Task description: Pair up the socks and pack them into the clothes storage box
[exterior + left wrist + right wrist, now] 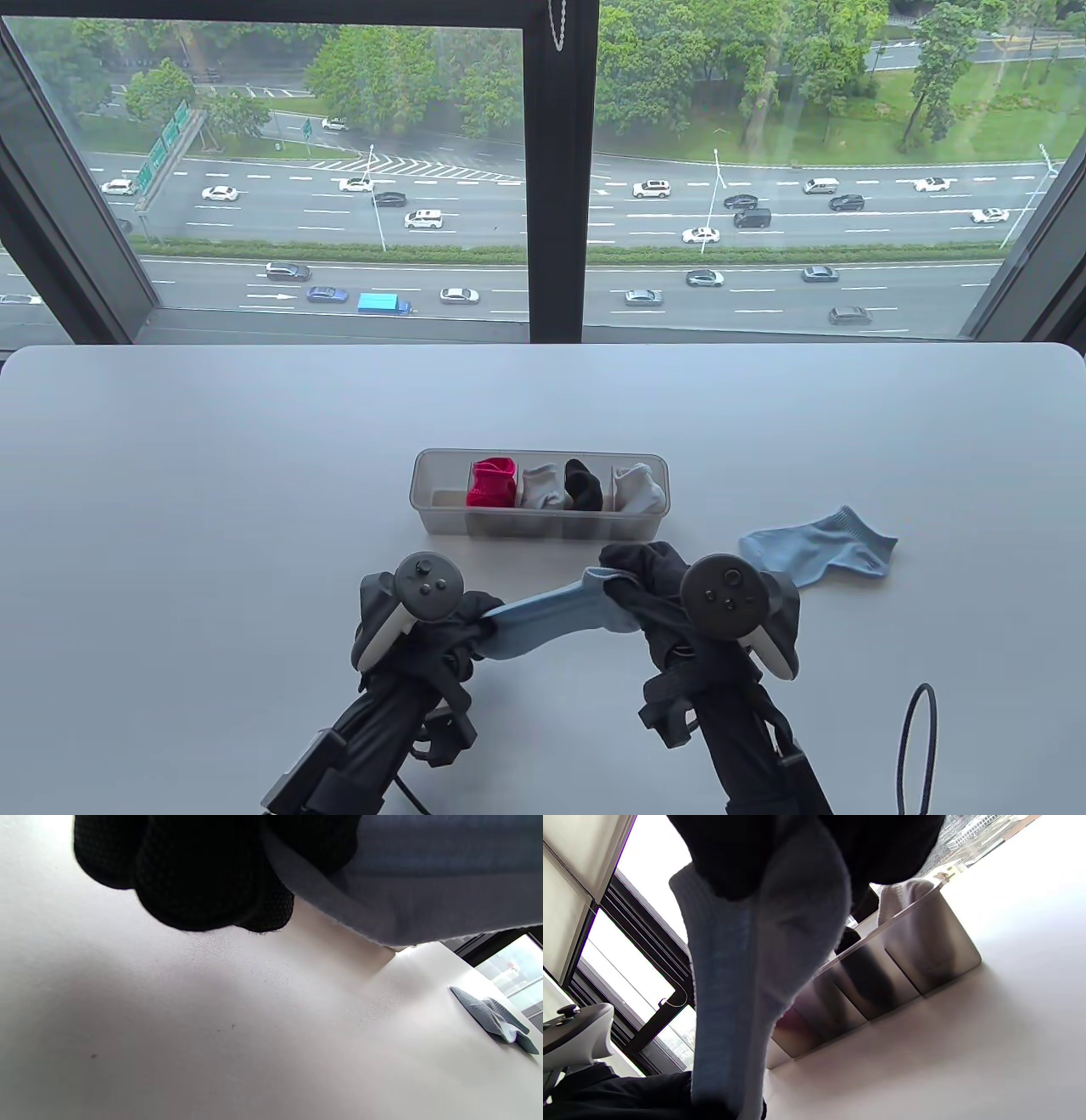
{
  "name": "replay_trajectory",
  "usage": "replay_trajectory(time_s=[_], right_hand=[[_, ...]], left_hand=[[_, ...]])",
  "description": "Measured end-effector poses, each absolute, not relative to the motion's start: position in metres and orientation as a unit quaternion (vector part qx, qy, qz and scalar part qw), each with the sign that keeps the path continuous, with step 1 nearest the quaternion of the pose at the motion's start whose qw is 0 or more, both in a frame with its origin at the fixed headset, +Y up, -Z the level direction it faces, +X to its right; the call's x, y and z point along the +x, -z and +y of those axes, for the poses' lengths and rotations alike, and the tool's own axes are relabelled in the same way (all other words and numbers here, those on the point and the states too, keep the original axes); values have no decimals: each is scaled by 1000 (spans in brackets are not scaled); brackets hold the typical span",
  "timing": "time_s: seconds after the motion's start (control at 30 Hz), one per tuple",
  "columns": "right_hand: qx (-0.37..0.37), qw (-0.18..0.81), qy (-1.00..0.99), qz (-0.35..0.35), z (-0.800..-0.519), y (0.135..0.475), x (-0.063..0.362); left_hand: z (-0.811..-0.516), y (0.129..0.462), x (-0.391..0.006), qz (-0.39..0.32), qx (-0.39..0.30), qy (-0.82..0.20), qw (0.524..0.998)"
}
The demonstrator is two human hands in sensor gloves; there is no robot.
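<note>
Just in front of the storage box, the left hand and right hand are each gripping one end of a light-blue sock, fingers curled round it.

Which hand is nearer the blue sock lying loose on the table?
Right. The right hand sits just beside the loose blue sock; the left hand is farther left, gripping the stretched sock's other end.
</note>
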State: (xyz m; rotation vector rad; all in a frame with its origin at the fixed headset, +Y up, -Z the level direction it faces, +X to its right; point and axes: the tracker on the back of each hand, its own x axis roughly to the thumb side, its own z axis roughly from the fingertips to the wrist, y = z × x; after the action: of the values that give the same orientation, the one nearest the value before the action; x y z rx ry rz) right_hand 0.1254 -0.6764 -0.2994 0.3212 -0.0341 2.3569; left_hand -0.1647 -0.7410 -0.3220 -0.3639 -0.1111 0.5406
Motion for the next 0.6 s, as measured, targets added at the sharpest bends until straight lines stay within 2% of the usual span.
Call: replay_trajectory(time_s=[0.07,0.17,0.2,0.27,0.3,0.4,0.47,0.5,0.53,0.57,0.6], right_hand=[[116,366,-923,-30,-677,300,127],[121,318,-938,-58,-674,297,125],[133,294,-945,-62,-673,297,121],[161,275,-947,-40,-673,295,112],[175,272,-946,-32,-674,293,104],[211,285,-935,-10,-674,289,90],[210,339,-917,17,-672,289,91],[232,352,-906,35,-671,290,94],[251,378,-887,82,-670,292,96],[238,399,-880,96,-669,292,100],[236,414,-876,78,-668,294,104]], left_hand=[[-734,322,-165,-66,-168,-262,948],[-717,318,-163,-84,-230,-234,941],[-710,316,-160,-121,-206,-244,940],[-700,312,-147,-241,-177,-314,901],[-695,307,-139,-259,-169,-340,888],[-691,301,-120,-277,-164,-372,871],[-689,300,-123,-259,-96,-395,876],[-687,300,-127,-249,-88,-409,873],[-684,300,-134,-228,-68,-435,869],[-683,301,-138,-227,-79,-451,860],[-682,303,-141,-228,-103,-467,848]])
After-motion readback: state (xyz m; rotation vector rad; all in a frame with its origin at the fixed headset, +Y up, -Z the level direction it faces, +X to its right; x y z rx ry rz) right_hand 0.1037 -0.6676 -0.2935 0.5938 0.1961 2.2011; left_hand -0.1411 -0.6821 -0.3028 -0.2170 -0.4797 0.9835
